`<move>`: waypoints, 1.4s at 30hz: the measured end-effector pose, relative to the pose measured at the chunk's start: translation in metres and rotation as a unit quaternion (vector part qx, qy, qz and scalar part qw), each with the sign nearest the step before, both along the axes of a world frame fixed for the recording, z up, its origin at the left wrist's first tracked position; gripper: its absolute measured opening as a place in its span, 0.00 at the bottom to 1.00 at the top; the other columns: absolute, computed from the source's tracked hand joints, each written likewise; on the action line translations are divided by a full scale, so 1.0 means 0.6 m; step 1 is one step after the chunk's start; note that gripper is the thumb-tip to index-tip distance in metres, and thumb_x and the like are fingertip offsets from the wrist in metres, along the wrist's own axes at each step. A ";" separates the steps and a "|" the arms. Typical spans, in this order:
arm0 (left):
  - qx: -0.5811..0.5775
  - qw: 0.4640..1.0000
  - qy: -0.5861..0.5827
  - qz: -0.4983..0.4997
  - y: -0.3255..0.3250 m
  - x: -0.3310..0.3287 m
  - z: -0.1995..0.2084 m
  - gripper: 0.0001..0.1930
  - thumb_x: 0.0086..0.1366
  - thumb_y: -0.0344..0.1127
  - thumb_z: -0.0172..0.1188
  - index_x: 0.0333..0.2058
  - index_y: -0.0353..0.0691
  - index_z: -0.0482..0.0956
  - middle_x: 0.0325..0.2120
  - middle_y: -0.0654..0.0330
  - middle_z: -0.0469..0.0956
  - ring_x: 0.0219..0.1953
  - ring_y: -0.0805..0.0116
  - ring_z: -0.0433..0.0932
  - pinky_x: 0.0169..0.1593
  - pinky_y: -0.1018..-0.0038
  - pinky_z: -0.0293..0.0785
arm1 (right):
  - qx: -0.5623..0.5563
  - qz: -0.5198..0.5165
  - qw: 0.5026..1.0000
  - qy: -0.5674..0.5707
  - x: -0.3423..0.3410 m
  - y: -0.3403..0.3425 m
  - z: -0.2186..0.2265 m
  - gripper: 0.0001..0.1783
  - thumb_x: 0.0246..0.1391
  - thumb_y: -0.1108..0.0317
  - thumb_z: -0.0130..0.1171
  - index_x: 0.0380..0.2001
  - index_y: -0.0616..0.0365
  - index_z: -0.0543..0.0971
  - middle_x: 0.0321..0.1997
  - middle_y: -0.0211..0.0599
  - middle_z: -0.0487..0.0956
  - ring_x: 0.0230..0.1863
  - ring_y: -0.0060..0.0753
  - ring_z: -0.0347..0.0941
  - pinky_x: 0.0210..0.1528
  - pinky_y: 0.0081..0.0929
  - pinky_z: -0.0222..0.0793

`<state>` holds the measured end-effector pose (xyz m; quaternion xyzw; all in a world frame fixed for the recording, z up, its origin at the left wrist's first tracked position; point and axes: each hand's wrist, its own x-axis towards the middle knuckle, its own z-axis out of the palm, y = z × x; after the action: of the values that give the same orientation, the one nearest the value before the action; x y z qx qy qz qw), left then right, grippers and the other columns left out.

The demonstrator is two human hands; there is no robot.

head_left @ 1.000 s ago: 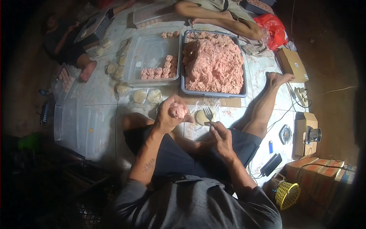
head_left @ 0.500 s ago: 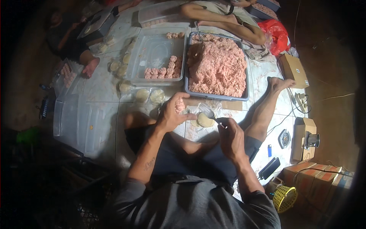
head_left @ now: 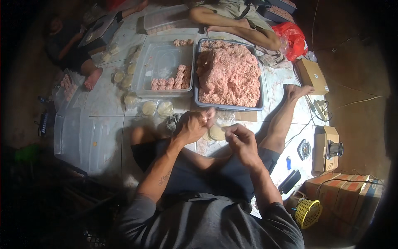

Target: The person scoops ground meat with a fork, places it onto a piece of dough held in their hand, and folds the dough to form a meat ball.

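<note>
In front of my lap, my left hand (head_left: pixel 192 127) is closed, with a bit of pink minced-meat filling partly showing at its fingertips. My right hand (head_left: pixel 242 142) pinches a metal spoon, pointed toward the left hand; its bowl is blurred and hard to make out. Between and below the hands lies a stack of round pale dough wrappers (head_left: pixel 217 133) on opened clear plastic. Just beyond stands a grey tub (head_left: pixel 262 99) heaped with pink minced meat (head_left: pixel 228 72). Left of it, a clear plastic box (head_left: pixel 143 81) holds rows of shaped meat dumplings (head_left: pixel 171 84).
More bagged wrappers (head_left: pixel 157 108) lie left of my hands, and clear lids (head_left: pixel 81 141) further left. Two other people sit across the tiled floor. On the right are an ashtray (head_left: pixel 304 149), a blue lighter (head_left: pixel 289 162), a yellow basket (head_left: pixel 308 214) and cardboard boxes (head_left: pixel 314 76).
My left hand has turned and closed, shifting right toward the right hand. The right hand has moved slightly left with the spoon. The whole view has shifted a little.
</note>
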<state>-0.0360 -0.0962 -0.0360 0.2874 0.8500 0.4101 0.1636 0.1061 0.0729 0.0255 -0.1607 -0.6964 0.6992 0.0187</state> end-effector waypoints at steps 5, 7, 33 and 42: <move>0.189 0.977 -0.032 -0.092 -0.030 -0.002 0.009 0.31 0.47 0.36 0.82 0.47 0.33 0.77 0.27 0.64 0.82 0.32 0.70 0.80 0.39 0.70 0.78 | 0.218 -0.131 0.950 0.182 -0.103 0.097 -0.036 0.08 0.65 0.74 0.54 0.45 0.66 0.77 0.31 0.25 0.72 0.31 0.15 0.65 0.30 0.17 0.63; 0.251 0.959 -0.102 -0.078 -0.022 0.014 0.036 0.30 0.46 0.37 0.82 0.46 0.33 0.78 0.25 0.65 0.80 0.29 0.74 0.78 0.36 0.73 0.76 | 0.465 -0.165 0.843 0.213 -0.167 0.161 -0.054 0.16 0.60 0.81 0.52 0.50 0.57 0.78 0.39 0.48 0.78 0.36 0.46 0.76 0.39 0.37 0.72; 0.248 0.959 -0.132 -0.036 -0.019 0.019 0.019 0.16 0.51 0.32 0.78 0.35 0.37 0.80 0.28 0.65 0.80 0.28 0.75 0.76 0.33 0.75 0.73 | 0.400 0.007 0.912 0.091 0.014 -0.013 0.096 0.15 0.55 0.83 0.52 0.46 0.66 0.80 0.34 0.49 0.75 0.35 0.51 0.74 0.38 0.36 0.71; 0.162 0.986 -0.032 0.000 -0.034 0.014 0.025 0.24 0.48 0.41 0.81 0.39 0.38 0.79 0.23 0.69 0.74 0.27 0.80 0.69 0.32 0.78 0.70 | 0.409 -0.015 0.905 0.114 0.024 -0.018 0.125 0.14 0.54 0.83 0.54 0.44 0.64 0.81 0.32 0.50 0.76 0.32 0.51 0.74 0.34 0.38 0.70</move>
<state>-0.0275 -0.1163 -0.0211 0.2972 0.7665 0.5515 0.1418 0.1206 0.0618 0.1008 -0.0684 -0.9117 0.3664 0.1728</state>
